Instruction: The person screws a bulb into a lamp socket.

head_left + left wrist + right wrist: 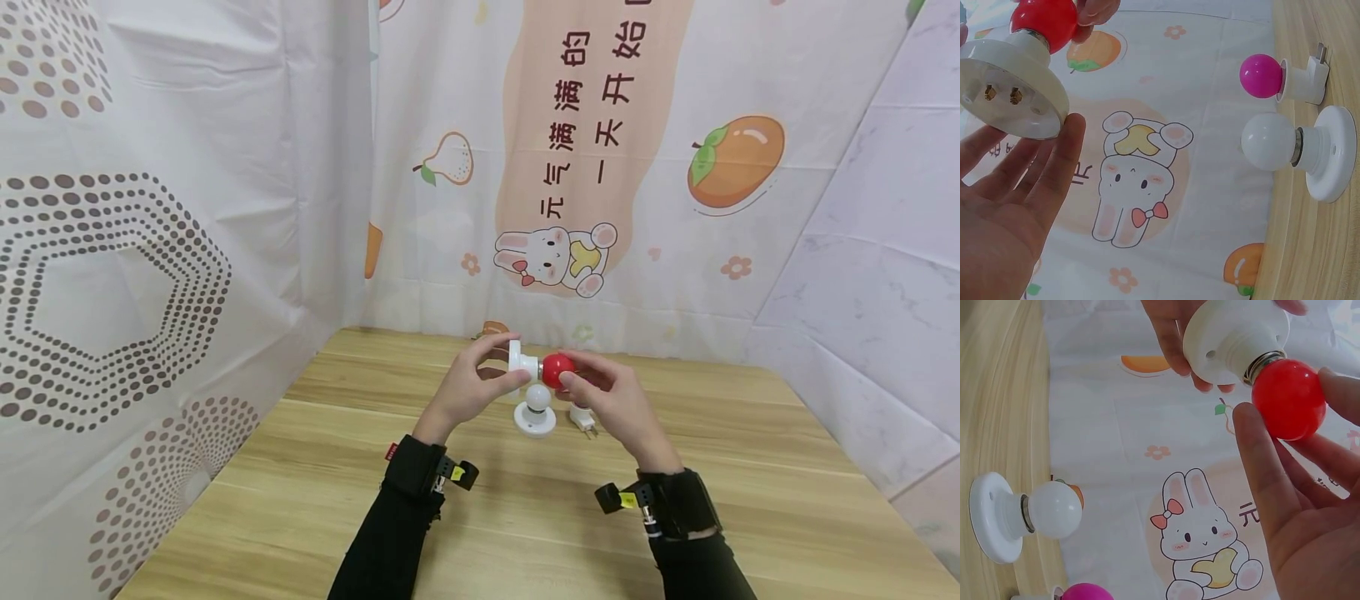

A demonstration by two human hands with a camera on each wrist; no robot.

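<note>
Above the table my left hand [471, 385] grips a white lamp socket [521, 361] by its round base [1013, 94]. A red bulb [557, 370] sits in the socket's neck, its metal thread partly showing [1261, 362]. My right hand [609, 397] pinches the red bulb [1288, 398] between thumb and fingers. Below the hands a white bulb [537, 398] stands in a second white socket [535, 422] on the table. Beside it lies a pink bulb [1260, 75] in a white plug-in holder [1304, 81].
The wooden table [525, 525] stretches toward me in front of the hands. A dotted curtain [150, 250] hangs on the left, a cartoon rabbit cloth [555, 258] at the back, and a marbled wall [885, 250] stands on the right.
</note>
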